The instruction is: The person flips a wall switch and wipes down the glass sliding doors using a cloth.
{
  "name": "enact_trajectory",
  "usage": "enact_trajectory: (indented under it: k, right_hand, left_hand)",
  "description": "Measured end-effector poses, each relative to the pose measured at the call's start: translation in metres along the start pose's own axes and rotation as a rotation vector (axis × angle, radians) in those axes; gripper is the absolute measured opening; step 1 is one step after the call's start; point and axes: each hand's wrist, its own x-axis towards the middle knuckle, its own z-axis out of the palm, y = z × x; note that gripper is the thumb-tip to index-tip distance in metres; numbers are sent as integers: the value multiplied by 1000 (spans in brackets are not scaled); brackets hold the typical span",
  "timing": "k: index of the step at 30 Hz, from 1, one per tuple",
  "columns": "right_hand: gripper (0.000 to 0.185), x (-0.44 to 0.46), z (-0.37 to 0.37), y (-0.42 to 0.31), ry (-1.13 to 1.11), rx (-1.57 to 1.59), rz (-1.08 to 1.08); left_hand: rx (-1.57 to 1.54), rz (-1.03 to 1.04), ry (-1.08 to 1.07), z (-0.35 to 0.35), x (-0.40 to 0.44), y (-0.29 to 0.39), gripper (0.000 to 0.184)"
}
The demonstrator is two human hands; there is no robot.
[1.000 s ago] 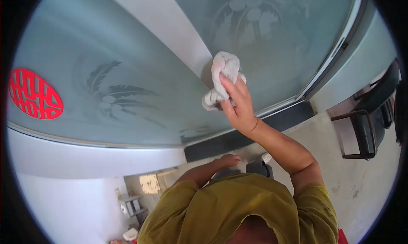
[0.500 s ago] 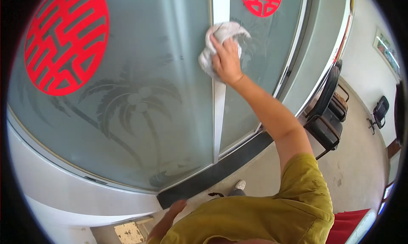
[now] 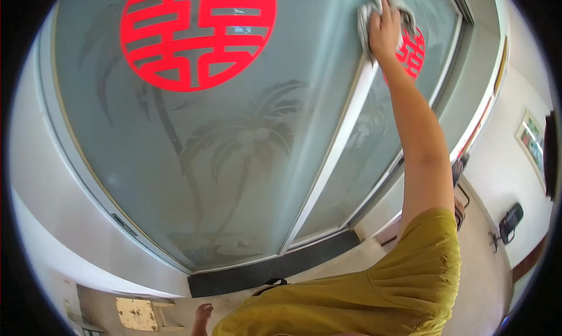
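Note:
High up on the glass sliding door, my right hand (image 3: 384,36) is closed over a crumpled grey-white cloth (image 3: 365,21). The cloth is pressed to the door's white upright frame (image 3: 335,166) and overlaps the glass on both sides. Frosted glass (image 3: 316,131) with palm-tree patterns fills the panel to the left. A large round red paper cutout (image 3: 198,31) is stuck on that panel; a second red cutout (image 3: 413,55) shows partly behind my right hand and forearm. Low by my body is my left hand (image 3: 204,310), away from the door, its fingers too indistinct to read.
A dark sill (image 3: 269,264) runs along the door's foot. On the floor at lower left stands a small worn stool (image 3: 137,314). Beyond my right arm are a black chair (image 3: 510,222) and a framed picture (image 3: 533,137) on the wall.
My right hand has moved up along the frame with the cloth. The view has turned, so the large red cutout sits further right. My left hand still hangs low.

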Motion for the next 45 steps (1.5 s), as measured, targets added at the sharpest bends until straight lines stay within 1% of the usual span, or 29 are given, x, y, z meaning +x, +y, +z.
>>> enact_trajectory:
  k: [1, 2, 3, 5, 6, 8, 9, 11, 13, 14, 15, 16, 17, 18, 20, 24, 26, 27, 28, 29, 30, 32, 33, 34, 37, 38, 40, 41, 45]
  right_hand:
    - [47, -17, -2, -2, 21, -72, -53]
    - [49, -39, -10, -10, -59, 12, -16]
    - [51, -57, -16, -10, -64, -3, -123]
    - [54, -80, -25, -11, -114, -107, -251]
    - [54, -79, -26, -7, -161, -96, -231]
    - [53, -63, -31, 1, -213, -97, -212]
    - [53, -45, -26, 7, -177, -68, -238]
    - [50, 2, -10, 20, -58, -34, -293]
    - [48, 56, 8, 41, 18, -27, -338]
    - [43, 83, 19, 52, 9, -31, -193]
    - [41, 105, 30, 54, 142, -184, -190]
    - [43, 136, 41, 72, 133, -144, -190]
    - [39, 150, 42, 60, 219, -122, -159]
    - [34, 164, 36, 40, 123, -228, 6]
    - [32, 163, 38, 40, 164, -178, -64]
    - [32, 101, 36, 29, 195, -139, -431]
    - [33, 40, 7, -23, -87, -20, -330]
    - [51, 2, 10, -10, -255, -72, -369]
    - [47, -30, -4, -43, -164, -13, -497]
    - [51, -66, -13, -63, -319, -106, -442]
    - [55, -111, -12, -64, -460, -67, -439]
    - [50, -166, -22, -74, -619, 108, -582]
    - [50, -157, -20, -75, -614, 99, -582]
    - [45, -142, -16, -73, -465, 166, -551]
    - [33, -63, -2, -62, -203, 233, -277]
    - [32, -31, 13, -26, -335, -328, -377]
    - [35, 45, 30, -30, -150, -110, -87]
    - [33, 68, 36, -37, 25, 17, -60]
    - [34, 80, 52, -81, 165, -163, -19]
  left_hand:
    - [147, 55, -73, 17, 4, 27, 28]
    - [299, 117, -142, 30, 1, 65, 30]
    - [279, 127, -123, 50, 8, 79, 30]
    - [163, 200, -238, 80, 24, 97, 34]
    - [164, 202, -239, 83, 24, 110, 34]
    - [159, 520, -455, 80, 21, 153, 39]
    - [159, 525, -457, 85, 30, 169, 39]
    - [132, 290, -380, 89, 50, 194, 40]
    - [151, 311, -295, 87, 56, 240, 40]
    - [168, 338, -226, 89, 52, 261, 39]
    - [165, 319, -218, 92, 47, 276, 39]
    - [140, 340, -208, 94, 45, 294, 39]
    - [118, 364, -197, 98, 43, 307, 40]
    - [118, 355, -186, 102, 38, 315, 40]
    - [22, 339, -290, 107, 29, 325, 41]
    - [71, 256, -432, 99, 6, 346, 41]
    - [131, 316, -522, 89, 0, 354, 42]
    - [145, 324, -536, 84, 0, 360, 42]
    - [172, 329, -533, 78, -1, 367, 42]
    - [201, 334, -529, 71, -2, 368, 43]
    - [218, 340, -537, 65, 3, 362, 43]
    - [173, 388, -591, 54, 19, 354, 44]
    - [178, 396, -591, 43, 15, 359, 44]
    - [182, 372, -579, 30, 5, 367, 44]
    - [174, 350, -549, 0, -2, 356, 43]
    - [146, 362, -525, -6, -3, 348, 42]
    - [151, 375, -532, -17, 6, 325, 43]
    - [155, 377, -544, -25, 8, 316, 44]
    - [96, 307, -505, -49, -13, 312, 42]
